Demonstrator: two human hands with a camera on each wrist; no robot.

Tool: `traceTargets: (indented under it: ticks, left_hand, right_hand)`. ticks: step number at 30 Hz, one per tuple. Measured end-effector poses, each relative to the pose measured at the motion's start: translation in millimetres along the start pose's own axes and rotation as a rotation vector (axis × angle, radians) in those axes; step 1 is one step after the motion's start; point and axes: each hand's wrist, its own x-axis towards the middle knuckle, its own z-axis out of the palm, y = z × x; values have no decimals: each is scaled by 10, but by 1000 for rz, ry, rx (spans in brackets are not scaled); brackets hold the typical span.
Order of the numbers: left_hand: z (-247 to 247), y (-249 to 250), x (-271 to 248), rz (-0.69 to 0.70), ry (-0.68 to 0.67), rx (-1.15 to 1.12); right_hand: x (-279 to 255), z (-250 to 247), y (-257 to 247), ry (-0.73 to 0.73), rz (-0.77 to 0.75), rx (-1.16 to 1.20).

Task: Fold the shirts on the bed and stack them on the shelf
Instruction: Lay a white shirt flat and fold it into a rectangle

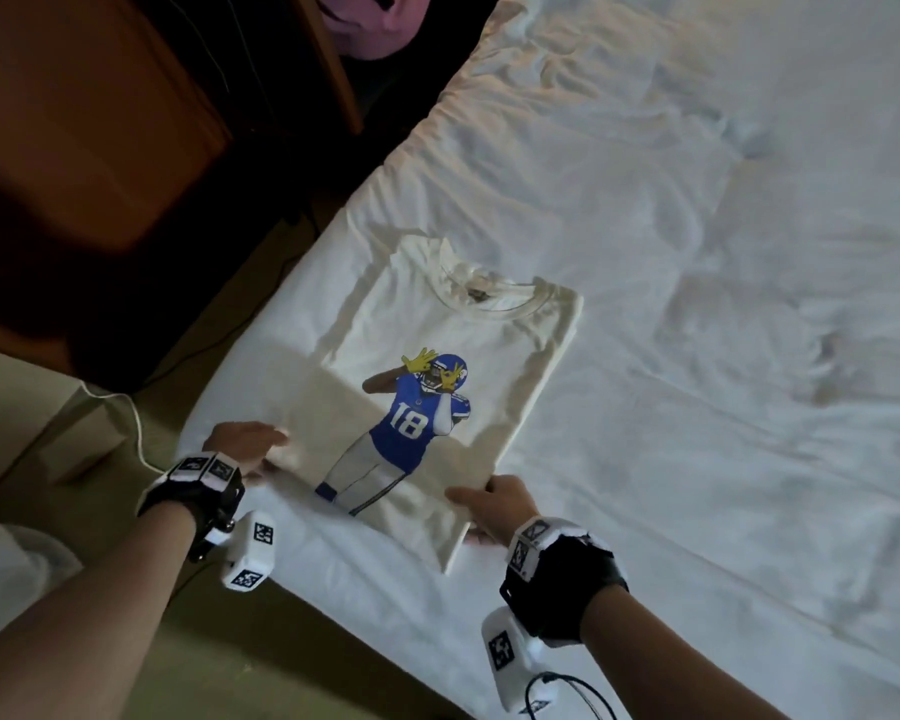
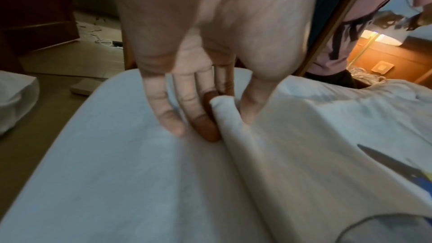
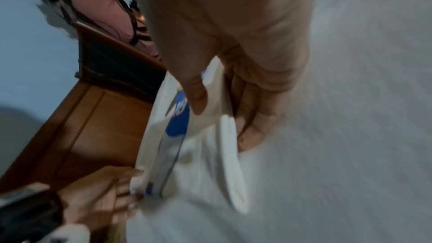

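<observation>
A: Head view. What could go wrong here?
B: The cream shirt (image 1: pixel 453 387) lies near the corner of the bed (image 1: pixel 697 356), sleeves already tucked in, collar at the far end. The left hand (image 1: pixel 250 449) and right hand (image 1: pixel 494 506) each hold one corner of the near hem. Judged from this, lifting the hem unevenly would skew the fold, and a loose grip would let the tucked sides fall open.

A: Left wrist view. How does the hand lie?
B: The left hand (image 2: pixel 205 62) points downward; the thumb (image 2: pixel 254 103) sits on top of the rolled hem edge, the fingers (image 2: pixel 205 127) beneath it against the sheet: a pinch on the shirt (image 2: pixel 292 145).

A: Right wrist view?
B: The right hand (image 3: pixel 233 62) pinches likewise, with the thumb (image 3: pixel 196 95) on the printed face of the shirt (image 3: pixel 198 154) and the fingers (image 3: pixel 252 127) curled under the edge. The picture is blurred. No shelf can be identified in any view.
</observation>
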Motion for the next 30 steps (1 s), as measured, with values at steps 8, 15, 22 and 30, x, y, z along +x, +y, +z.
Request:
traceTargets:
  ticks: [8, 15, 22, 30]
  left_hand:
    - [382, 1213, 13, 154, 147, 105]
    - [858, 1898, 186, 332, 73, 108]
    - [890, 1934, 263, 408, 74, 120]
    - [587, 1105, 108, 248, 131, 165]
  right_hand:
    - [360, -675, -919, 217, -70, 206]
    - [582, -1075, -1275, 297, -232, 280]
    - [640, -1386, -1341, 398, -243, 357]
    - [378, -533, -352, 123, -26, 214]
